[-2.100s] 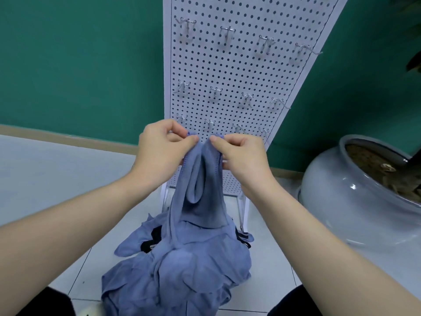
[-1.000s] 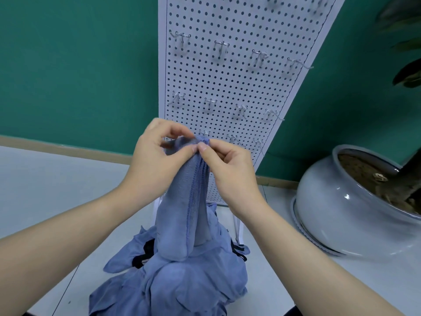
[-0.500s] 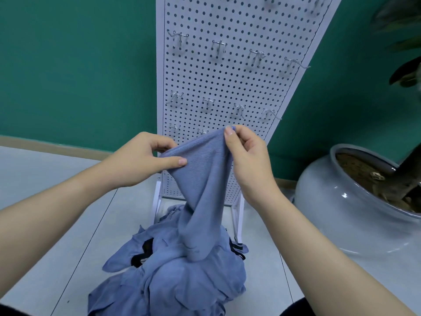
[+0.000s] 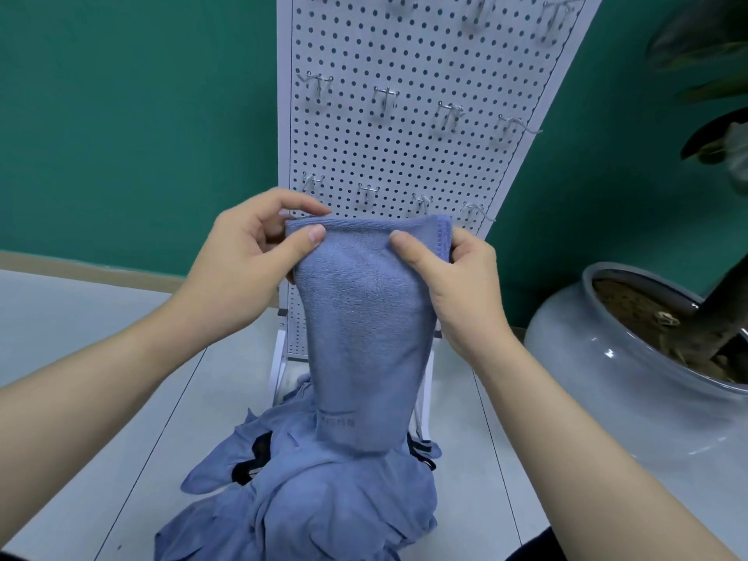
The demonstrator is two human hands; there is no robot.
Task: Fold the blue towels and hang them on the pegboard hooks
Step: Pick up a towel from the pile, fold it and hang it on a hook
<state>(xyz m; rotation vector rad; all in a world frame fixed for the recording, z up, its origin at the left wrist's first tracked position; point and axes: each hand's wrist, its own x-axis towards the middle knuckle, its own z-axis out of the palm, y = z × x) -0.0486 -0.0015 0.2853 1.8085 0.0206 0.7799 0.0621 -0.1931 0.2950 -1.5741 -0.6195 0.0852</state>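
Nearest me, a heap of blue towels [image 4: 324, 508] lies on the pale tiled floor [image 4: 101, 398], something black poking out of it. Above the heap I see my left hand [image 4: 239, 269] and right hand [image 4: 457, 285] each pinching a top corner of 1 folded blue towel [image 4: 364, 330], thumbs in front, so it hangs flat down to the heap. Just behind stands the white pegboard [image 4: 404, 135], its metal hooks [image 4: 386, 97] bare. A grey glazed planter [image 4: 607, 378] sits to the right. The green wall [image 4: 121, 115] closes the room.
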